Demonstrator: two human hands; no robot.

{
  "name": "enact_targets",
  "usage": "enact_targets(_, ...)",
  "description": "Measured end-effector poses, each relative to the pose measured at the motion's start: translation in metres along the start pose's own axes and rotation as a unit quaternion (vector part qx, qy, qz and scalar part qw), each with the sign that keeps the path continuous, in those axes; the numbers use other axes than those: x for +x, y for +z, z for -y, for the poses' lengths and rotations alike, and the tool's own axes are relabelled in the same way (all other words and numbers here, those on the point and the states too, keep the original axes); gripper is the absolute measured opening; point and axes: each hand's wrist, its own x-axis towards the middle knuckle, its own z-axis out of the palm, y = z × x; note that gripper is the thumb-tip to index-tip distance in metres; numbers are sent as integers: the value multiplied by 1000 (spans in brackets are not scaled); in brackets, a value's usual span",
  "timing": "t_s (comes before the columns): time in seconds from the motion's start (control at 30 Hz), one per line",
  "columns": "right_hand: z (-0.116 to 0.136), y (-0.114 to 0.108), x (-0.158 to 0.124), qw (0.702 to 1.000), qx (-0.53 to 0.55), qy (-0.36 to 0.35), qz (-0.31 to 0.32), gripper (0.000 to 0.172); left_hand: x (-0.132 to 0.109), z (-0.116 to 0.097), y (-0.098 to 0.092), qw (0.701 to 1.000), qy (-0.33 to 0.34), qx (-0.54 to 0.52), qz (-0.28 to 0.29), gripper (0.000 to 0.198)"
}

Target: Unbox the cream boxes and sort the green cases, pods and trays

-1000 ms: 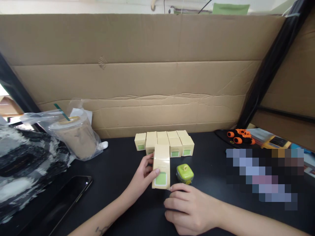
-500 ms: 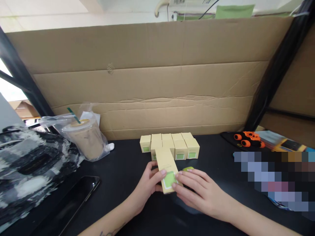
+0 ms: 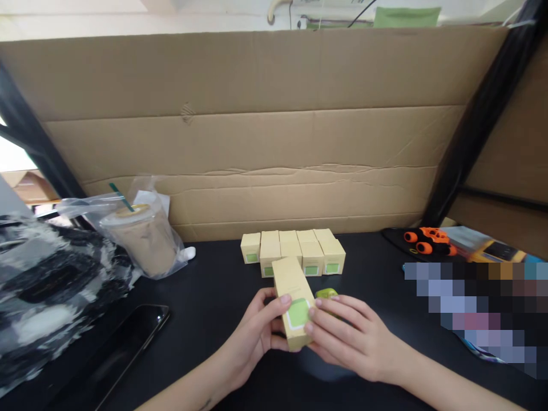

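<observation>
A pale yellow cardboard box (image 3: pixel 291 279) with a green label is held tilted above the black table, its labelled end toward me. My left hand (image 3: pixel 261 328) grips it from the left, thumb on top and fingers beneath. From the right, my right hand (image 3: pixel 349 337) closes on its edge, fingertips beside the label. A small green object (image 3: pixel 326 293), mostly hidden, shows just behind my right fingers; I cannot make out what it is. Beyond the held box, several similar boxes (image 3: pixel 311 255) stand grouped close together on the table.
A plastic-bagged iced drink (image 3: pixel 143 237) with a green straw stands at left, near a black-and-white bag (image 3: pixel 51 302) and a phone (image 3: pixel 128 342). An orange toy car (image 3: pixel 430 241) sits at right. A cardboard panel (image 3: pixel 257 142) closes off the back.
The held box has tipped so that more of its near end face shows. Both hands stay on it, and the green object behind my right hand is more visible.
</observation>
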Motion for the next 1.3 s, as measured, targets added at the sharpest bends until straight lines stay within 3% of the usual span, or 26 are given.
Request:
enact_targets(0.4,0,-9,6,999,-20,-22,-18,24,-2,-6,1,999,38,-6,4,44)
enact_targets(0.57,6,-9,8,998,-7,-40,-48,14,3,-12,-2,998,11,-54,23,33)
enact_targets(0.67,8,-9,9,999,26,8,-20,4,6,-15,-4,998,46,-43,27,35)
enact_targets(0.83,5,-8,6,973,201,102,57,13,9,-12,-3,996,69,-34,40,42)
enact_targets(1.1,6,-3,0,916,235,316,73,22,6,4,-1,996,71,-27,40,53)
enact_targets(1.3,11,-6,-3,880,312,356,47,29,7,4,-3,994,86,-19,71,49)
